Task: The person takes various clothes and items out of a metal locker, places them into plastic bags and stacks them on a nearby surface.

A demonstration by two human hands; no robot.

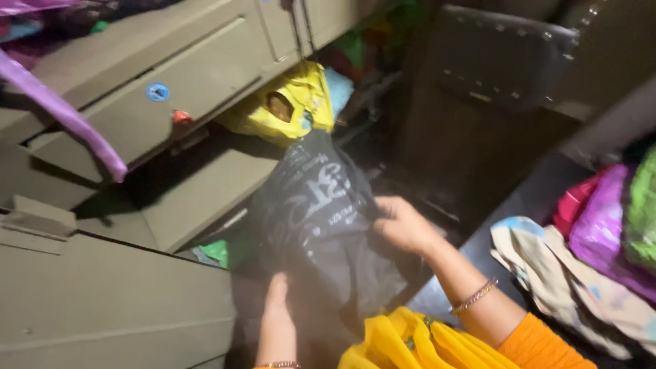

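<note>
Both hands hold the black plastic bag point(321, 212): left hand point(277, 301) below, right hand point(403, 225) beside.

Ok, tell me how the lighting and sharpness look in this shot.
Head view: dim overall, deep shadow around the cabinet; left hand smeared by motion blur; right hand on the black bag sharper; yellow bag brightest.

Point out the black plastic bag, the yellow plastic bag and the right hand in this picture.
black plastic bag point(318, 205), head view, on its printed front face.
yellow plastic bag point(307, 92), head view, on its upper crumpled side.
right hand point(403, 224), head view, on the back of the hand, gripping the black bag's edge.
</note>
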